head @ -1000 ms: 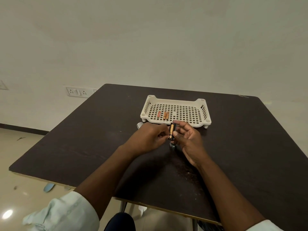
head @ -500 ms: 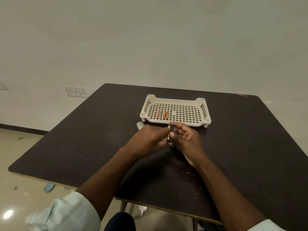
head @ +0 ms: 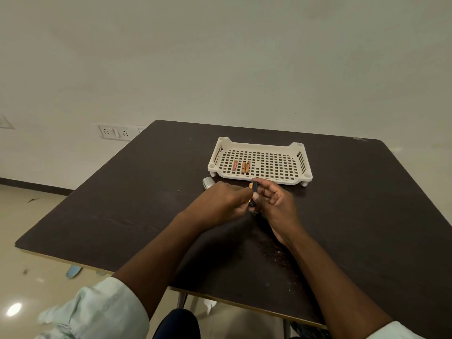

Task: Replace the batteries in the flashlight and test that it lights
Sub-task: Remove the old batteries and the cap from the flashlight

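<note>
Orange batteries [head: 245,167]: 3 in tray [head: 259,178]; left hand [head: 223,203], right hand [head: 276,206] pinch battery holder [head: 253,192].

A dark table [head: 122,211] bears a cream tray [head: 259,178] and silver cap [head: 208,182].

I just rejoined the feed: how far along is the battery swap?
Done, apparently: three batteries lie in the white tray, whether old or spare is unclear, and a silver flashlight part lies on the table. In hand: the left hand and right hand grip a black-and-gold battery piece. Left: reassembly and the light test.
</note>
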